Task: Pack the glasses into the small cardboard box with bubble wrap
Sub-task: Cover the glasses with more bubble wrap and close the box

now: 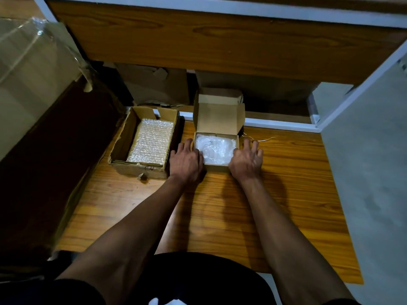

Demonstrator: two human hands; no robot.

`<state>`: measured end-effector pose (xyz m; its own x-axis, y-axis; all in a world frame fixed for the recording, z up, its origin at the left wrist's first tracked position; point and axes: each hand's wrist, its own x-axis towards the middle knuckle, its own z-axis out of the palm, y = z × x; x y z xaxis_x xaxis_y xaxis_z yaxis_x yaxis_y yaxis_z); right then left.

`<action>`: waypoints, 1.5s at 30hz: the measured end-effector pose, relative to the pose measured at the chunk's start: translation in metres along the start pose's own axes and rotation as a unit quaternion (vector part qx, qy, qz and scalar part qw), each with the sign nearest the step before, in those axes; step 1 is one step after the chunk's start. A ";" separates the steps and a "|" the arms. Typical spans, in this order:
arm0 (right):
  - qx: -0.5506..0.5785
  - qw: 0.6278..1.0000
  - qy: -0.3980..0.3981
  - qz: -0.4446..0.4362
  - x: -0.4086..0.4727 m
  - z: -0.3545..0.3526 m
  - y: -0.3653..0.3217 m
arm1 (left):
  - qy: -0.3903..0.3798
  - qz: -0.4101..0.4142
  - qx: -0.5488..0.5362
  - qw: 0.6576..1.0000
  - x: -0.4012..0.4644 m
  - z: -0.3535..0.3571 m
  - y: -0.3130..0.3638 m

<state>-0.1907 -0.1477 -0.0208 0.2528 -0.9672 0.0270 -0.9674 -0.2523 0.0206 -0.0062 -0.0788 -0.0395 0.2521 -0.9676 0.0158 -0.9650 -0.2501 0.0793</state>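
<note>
The small cardboard box (217, 150) sits on the wooden surface (220, 216) with its lid flap (220, 119) standing upright at the far edge; inside the box lies a bundle of bubble wrap (214, 147) that fills the tray, and whether the glasses are within it cannot be told; the left hand (186, 160) rests against the box's left wall, fingers spread, its thumb reaching over the rim onto the wrap; the right hand (246, 160) rests against the box's right wall, fingers likewise spread and laid on the surface, its thumb at the near right corner; neither grip pinches anything. Just left of the small box, beyond the left hand, stands a larger open carton (119, 150), worn at its edges, holding a flat stack of bubble wrap sheets (150, 142); behind the small box, to its right, a thin wire (262, 139) lies on the surface; further behind the box, under a wooden shelf panel (220, 40), flattened cardboard (154, 84) sits in shadow.
</note>
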 end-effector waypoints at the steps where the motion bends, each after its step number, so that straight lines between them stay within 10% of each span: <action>1: -0.004 1.000 -0.013 0.003 0.002 -0.001 0.000 | -0.010 -0.003 -0.005 1.000 0.000 0.001 0.001; 12: -0.069 0.994 -0.085 0.013 0.013 -0.008 -0.004 | -0.133 -0.017 -0.062 0.989 0.009 -0.010 0.003; 24: 0.056 0.994 0.068 -0.062 -0.012 0.019 0.023 | 0.060 0.059 0.002 0.996 -0.019 0.003 -0.008; 45: -0.018 0.989 -0.135 -0.061 -0.001 -0.014 0.009 | 0.007 0.079 0.056 0.995 -0.022 -0.007 -0.017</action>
<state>-0.1993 -0.1489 -0.0067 0.3504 -0.9041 -0.2446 -0.9276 -0.3711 0.0426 0.0050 -0.0535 -0.0338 0.0960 -0.9948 0.0336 -0.9946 -0.0973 -0.0373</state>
